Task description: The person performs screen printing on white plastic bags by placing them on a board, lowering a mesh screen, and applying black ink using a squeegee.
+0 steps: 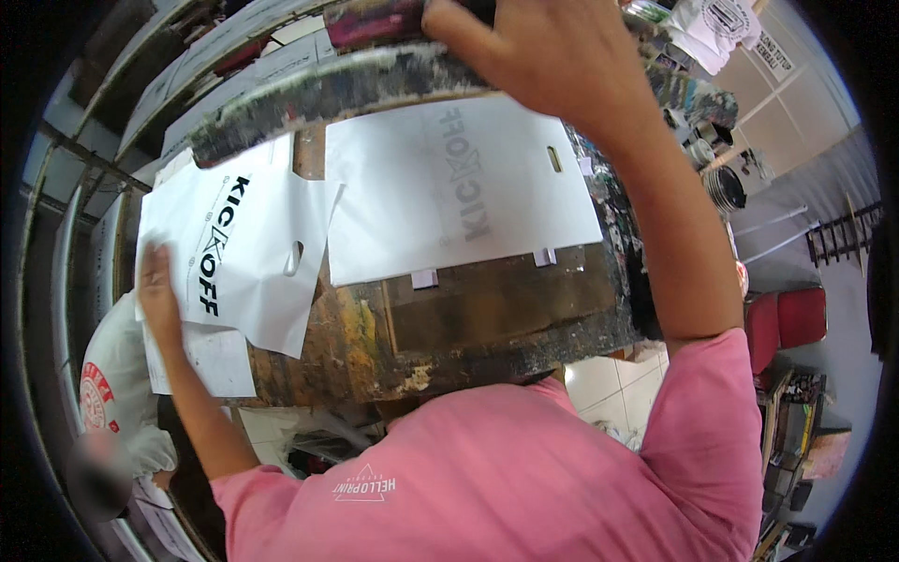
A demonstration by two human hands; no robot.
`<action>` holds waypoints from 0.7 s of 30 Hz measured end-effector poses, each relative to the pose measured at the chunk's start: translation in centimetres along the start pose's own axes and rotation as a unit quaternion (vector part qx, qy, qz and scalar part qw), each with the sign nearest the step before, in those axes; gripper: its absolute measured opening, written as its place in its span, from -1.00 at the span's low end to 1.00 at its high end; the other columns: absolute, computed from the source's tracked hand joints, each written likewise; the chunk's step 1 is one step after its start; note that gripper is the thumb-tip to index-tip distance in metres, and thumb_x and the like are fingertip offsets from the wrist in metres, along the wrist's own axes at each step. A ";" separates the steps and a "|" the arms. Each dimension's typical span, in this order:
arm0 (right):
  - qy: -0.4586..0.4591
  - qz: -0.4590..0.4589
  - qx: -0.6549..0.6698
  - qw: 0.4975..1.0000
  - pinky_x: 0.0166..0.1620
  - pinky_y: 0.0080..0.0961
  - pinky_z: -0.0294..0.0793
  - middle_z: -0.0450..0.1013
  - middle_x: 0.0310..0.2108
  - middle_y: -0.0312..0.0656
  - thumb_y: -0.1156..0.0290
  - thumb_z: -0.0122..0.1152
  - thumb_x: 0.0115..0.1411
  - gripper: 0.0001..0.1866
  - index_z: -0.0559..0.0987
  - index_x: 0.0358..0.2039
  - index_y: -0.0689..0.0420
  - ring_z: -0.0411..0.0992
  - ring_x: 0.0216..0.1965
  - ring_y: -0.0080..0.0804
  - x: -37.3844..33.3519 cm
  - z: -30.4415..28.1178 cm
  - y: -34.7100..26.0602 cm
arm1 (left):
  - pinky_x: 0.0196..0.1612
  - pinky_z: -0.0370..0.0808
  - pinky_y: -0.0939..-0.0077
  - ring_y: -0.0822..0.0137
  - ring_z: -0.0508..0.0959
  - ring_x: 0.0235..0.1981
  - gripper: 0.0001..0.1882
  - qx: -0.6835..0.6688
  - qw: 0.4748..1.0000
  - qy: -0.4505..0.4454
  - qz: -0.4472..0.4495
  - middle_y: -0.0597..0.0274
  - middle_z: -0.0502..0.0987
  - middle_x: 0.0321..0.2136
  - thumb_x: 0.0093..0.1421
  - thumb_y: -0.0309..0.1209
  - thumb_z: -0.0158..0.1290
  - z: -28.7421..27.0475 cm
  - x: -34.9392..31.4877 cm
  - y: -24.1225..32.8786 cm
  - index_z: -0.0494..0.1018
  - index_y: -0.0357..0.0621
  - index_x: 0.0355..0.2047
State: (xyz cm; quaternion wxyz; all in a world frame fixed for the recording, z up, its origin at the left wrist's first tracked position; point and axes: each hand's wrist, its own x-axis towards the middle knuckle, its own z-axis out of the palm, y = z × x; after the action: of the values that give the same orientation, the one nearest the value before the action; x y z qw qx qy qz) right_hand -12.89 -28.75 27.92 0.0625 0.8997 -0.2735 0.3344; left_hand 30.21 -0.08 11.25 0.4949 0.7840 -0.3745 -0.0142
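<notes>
Left of the paint-stained worktable (337,347), dim metal racks (84,150) bend; on it, a white die-cut bag (375,234) looks bright; below it, floor tiles (592,382) glare. Fisheye corners go black.

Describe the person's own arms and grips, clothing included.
The short pink sleeves belong to a pink shirt with a white triangular print. Both forearms are bare, with no watch or bracelet visible. The left grip and right grip wear no gloves; the upper picture edge partly cuts off the right one.
</notes>
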 end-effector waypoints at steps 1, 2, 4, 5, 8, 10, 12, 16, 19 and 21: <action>0.031 -0.017 -0.005 0.999 -0.20 -0.21 0.34 0.45 -0.47 -0.05 0.11 0.06 0.21 -0.61 0.56 -0.21 0.19 0.40 -0.40 -0.15 -1.5 0.4 -0.3 | 0.25 0.38 0.40 0.19 0.47 0.21 -0.22 -0.077 0.980 -0.164 -0.078 -0.14 0.45 0.19 0.29 0.02 0.18 2.7 -3.7 2.3 0.31 -0.35 0.29; 0.057 -0.027 -0.022 0.998 -0.10 -0.14 0.31 0.51 -0.37 0.07 0.10 0.14 0.18 -0.56 0.59 -0.14 0.22 0.48 -0.29 0.00 -3.3 0.9 -0.3 | 0.32 0.31 0.18 0.04 0.40 0.26 -0.03 -0.283 0.933 -0.216 -0.046 -0.13 0.45 0.19 0.17 0.18 0.19 7.4 -8.4 8.7 0.19 -0.29 0.35; -0.038 -0.042 -0.052 0.997 -0.08 -0.15 0.32 0.49 -0.27 -0.04 -0.02 0.20 0.18 -0.56 0.62 -0.16 0.10 0.47 -0.20 -0.11 -8.5 2.7 -1.0 | 0.40 0.15 -0.18 -0.19 0.29 0.34 0.22 -0.559 0.787 -0.248 -0.077 -0.18 0.41 0.20 0.06 0.40 0.13 12.8 -16.2 16.6 -0.03 -0.24 0.43; -0.091 -0.053 -0.045 0.993 -0.08 -0.15 0.32 0.48 -0.22 -0.08 -0.05 0.22 0.19 -0.56 0.62 -0.16 0.06 0.46 -0.16 -0.15 -11.1 3.8 -1.3 | 0.41 0.12 -0.22 -0.18 0.28 0.33 0.22 -0.652 0.708 -0.203 -0.183 -0.20 0.33 0.26 0.08 0.46 0.05 12.8 -18.0 17.3 -0.01 -0.30 0.40; -0.279 -0.054 0.037 0.958 -0.06 -0.15 0.33 0.46 -0.21 -0.10 0.04 0.27 0.20 -0.58 0.58 -0.04 0.01 0.43 -0.10 -0.13 -17.2 6.0 -1.8 | 0.39 0.21 -0.09 -0.16 0.32 0.28 0.23 -0.638 0.641 -0.141 -0.402 -0.27 0.30 0.22 0.13 0.54 -0.15 14.5 -22.1 13.6 0.03 -0.44 0.34; -0.295 -0.007 0.108 0.949 -0.09 -0.12 0.41 0.46 -0.18 -0.10 0.09 0.33 0.15 -0.56 0.60 -0.05 0.07 0.44 -0.14 -0.11 -21.1 8.9 -2.2 | 0.37 0.26 -0.02 -0.14 0.35 0.26 0.24 -0.594 0.661 -0.147 -0.435 -0.28 0.32 0.19 0.14 0.57 -0.20 16.3 -24.1 10.0 0.04 -0.47 0.33; -0.301 0.017 0.120 0.946 -0.13 -0.16 0.47 0.47 -0.20 -0.13 0.12 0.38 0.10 -0.54 0.60 -0.05 0.08 0.44 -0.15 -0.12 -23.9 11.0 -2.8 | 0.34 0.30 0.02 -0.12 0.38 0.23 0.24 -0.557 0.674 -0.152 -0.461 -0.28 0.34 0.17 0.15 0.58 -0.25 17.2 -24.8 8.3 0.05 -0.47 0.32; -0.288 0.000 0.123 0.950 -0.19 -0.25 0.54 0.45 -0.24 -0.18 0.19 0.44 0.02 -0.51 0.59 -0.04 0.09 0.45 -0.18 -0.15 -23.4 14.1 -1.9 | 0.26 0.39 0.04 -0.08 0.45 0.16 0.22 -0.493 0.704 -0.164 -0.485 -0.26 0.37 0.15 0.17 0.58 -0.34 18.1 -24.0 8.1 0.09 -0.46 0.31; -0.253 -0.009 0.107 0.961 -0.21 -0.23 0.53 0.41 -0.27 -0.18 0.21 0.46 -0.02 -0.49 0.54 -0.06 0.09 0.43 -0.19 -0.15 -19.7 18.2 1.0 | 0.24 0.39 0.01 -0.08 0.44 0.16 0.22 -0.471 0.710 -0.156 -0.499 -0.27 0.37 0.15 0.19 0.58 -0.37 18.1 -24.2 7.8 0.08 -0.48 0.31; -0.213 -0.025 0.100 0.972 -0.20 -0.20 0.53 0.41 -0.27 -0.18 0.21 0.46 -0.01 -0.52 0.54 -0.09 0.08 0.44 -0.19 -0.14 -16.7 21.7 3.6 | 0.24 0.39 0.00 -0.09 0.44 0.17 0.23 -0.461 0.711 -0.149 -0.510 -0.29 0.36 0.15 0.19 0.58 -0.39 18.3 -24.2 7.8 0.07 -0.49 0.31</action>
State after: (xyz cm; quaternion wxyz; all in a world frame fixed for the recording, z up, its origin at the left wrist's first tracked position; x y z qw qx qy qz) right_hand -12.91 -30.65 0.37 -0.0792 0.9585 -0.2234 0.1586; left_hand 1.16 -1.27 -0.38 0.6503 0.5180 0.0666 -0.5516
